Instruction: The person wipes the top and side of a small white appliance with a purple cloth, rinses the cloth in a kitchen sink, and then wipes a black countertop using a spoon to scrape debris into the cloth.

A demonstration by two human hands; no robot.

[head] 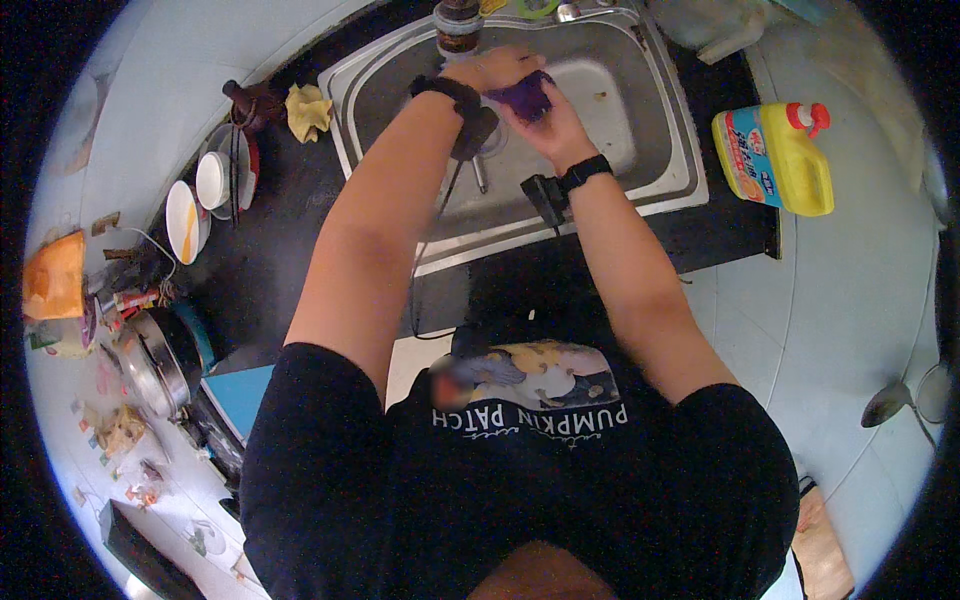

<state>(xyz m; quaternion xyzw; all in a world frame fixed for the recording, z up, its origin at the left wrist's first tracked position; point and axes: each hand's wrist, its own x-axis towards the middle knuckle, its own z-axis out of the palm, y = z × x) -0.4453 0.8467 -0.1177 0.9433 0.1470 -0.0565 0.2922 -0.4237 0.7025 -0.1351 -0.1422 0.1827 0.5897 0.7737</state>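
Both hands are over the stainless steel sink (690, 169). My right hand (551, 127) holds a dark purple cloth (531, 97) between its thumb and fingers. On the far side of the cloth is my left hand (495, 67), blurred and against the cloth's upper left edge; whether its fingers grip the cloth is not clear. Each wrist wears a black strap with a small device, and a cable runs from the left one. Below the hands a thin metal rod (481, 176) shows over the basin floor. The left forearm hides part of the basin.
A yellow detergent jug (806, 169) with a red cap is right of the sink. A crumpled yellow cloth (307, 112) lies left of it, near white bowls (184, 221) and chopsticks (235, 180). A ringed cylinder (457, 30) stands at the sink's back. Metal pots (150, 367) sit far left.
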